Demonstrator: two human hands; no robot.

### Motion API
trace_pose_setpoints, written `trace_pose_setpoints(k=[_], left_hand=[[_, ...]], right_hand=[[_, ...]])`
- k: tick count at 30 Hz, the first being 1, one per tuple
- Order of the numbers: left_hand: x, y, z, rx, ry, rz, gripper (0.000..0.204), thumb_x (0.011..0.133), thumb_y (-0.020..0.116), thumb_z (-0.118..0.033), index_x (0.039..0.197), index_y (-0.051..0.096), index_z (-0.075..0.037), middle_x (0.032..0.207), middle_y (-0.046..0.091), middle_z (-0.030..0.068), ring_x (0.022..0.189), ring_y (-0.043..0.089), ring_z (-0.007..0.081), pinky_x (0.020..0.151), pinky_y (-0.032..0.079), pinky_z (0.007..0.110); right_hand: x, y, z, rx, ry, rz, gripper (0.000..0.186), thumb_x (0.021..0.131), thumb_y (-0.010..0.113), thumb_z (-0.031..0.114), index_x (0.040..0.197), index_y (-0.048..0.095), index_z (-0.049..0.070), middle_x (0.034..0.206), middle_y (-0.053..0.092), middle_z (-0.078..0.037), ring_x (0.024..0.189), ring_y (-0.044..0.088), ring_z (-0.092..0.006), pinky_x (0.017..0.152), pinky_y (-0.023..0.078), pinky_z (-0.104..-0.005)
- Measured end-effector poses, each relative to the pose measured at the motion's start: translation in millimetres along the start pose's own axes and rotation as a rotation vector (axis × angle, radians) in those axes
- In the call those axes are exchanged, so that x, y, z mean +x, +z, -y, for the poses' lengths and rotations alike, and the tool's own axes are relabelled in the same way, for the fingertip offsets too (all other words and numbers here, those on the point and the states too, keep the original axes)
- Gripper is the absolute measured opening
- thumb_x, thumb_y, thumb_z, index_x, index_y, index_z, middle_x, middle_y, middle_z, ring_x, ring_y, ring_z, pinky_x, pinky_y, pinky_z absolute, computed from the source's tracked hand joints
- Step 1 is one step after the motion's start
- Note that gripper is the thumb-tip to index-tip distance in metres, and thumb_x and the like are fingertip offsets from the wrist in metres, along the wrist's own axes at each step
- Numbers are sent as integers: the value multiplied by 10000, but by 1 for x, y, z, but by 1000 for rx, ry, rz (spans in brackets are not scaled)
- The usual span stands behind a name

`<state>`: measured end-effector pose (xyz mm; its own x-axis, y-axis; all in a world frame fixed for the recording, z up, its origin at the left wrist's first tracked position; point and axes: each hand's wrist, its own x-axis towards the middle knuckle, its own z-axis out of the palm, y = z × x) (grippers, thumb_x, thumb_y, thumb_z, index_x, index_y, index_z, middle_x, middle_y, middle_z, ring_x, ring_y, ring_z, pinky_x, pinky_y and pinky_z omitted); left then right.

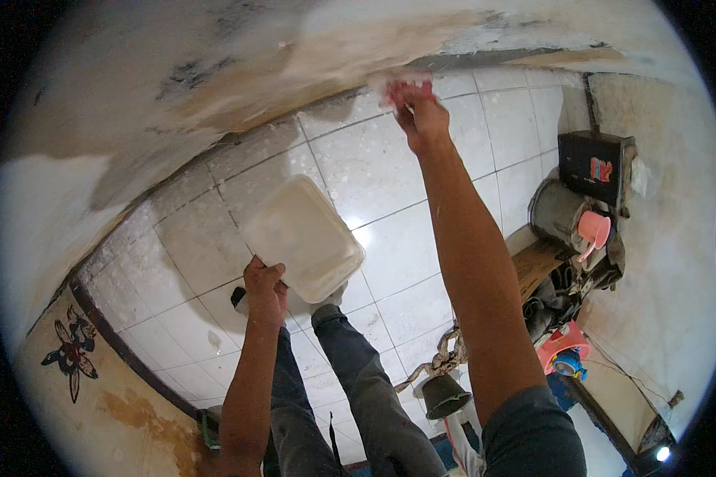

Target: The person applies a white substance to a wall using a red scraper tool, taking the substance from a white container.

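Observation:
My left hand [266, 288] is closed on the near left edge of a shallow cream-white tray [302, 238] with rounded corners. The tray is held above the tiled floor, in front of my legs. Whether it contains a pale layer or is just pale itself, I cannot tell. With my right arm stretched far forward, my right hand [424, 119] grips a soft-looking pink and white thing [410, 89], smeared by motion. It is near the foot of the stained wall [310, 67]; contact with the wall cannot be made out.
White floor tiles [390, 175] carry pale spots and smudges. At the right stand a black box [593, 168], a grey bucket [555, 208] and a pink dipper [593, 227]. Beside my right arm are a dark pot-like container [444, 396] and a knotted cloth [447, 354].

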<state>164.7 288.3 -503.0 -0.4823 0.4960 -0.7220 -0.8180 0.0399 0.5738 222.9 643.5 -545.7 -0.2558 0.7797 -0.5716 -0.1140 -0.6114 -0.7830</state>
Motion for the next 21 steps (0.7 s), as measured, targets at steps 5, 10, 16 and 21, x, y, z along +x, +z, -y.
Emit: trace_pose_setpoints(k=[5,10,16,21], left_hand=[[0,-3,-1,-30,-17,-7,320,737,579,-47,1053,551,-4,957,621,63,835,618,124,742,515,253],[-1,14,-7,23,-9,-14,315,739,582,-66,1046,554,-3,931,619,51,816,612,112,698,512,243],[7,25,-9,-28,-9,34,332,728,583,-72,1051,556,-1,938,620,46,800,604,105,669,497,219],[8,12,-5,50,-13,8,332,720,610,-89,1039,561,-15,921,621,44,781,605,106,662,499,219]], right_hand=[[-25,66,33,-59,-308,17,236,796,527,-4,1032,528,0,901,612,-66,733,591,-146,622,474,-246],[-107,36,45,-170,-384,58,164,863,608,114,924,518,-8,862,615,-119,734,633,-175,571,552,-292],[-14,-46,-14,-397,-455,-116,212,825,627,130,918,514,-23,896,625,-182,748,655,-240,586,557,-350],[28,33,-12,-1162,-972,-331,220,733,628,84,896,497,15,724,617,-181,692,638,-332,609,511,-403]])
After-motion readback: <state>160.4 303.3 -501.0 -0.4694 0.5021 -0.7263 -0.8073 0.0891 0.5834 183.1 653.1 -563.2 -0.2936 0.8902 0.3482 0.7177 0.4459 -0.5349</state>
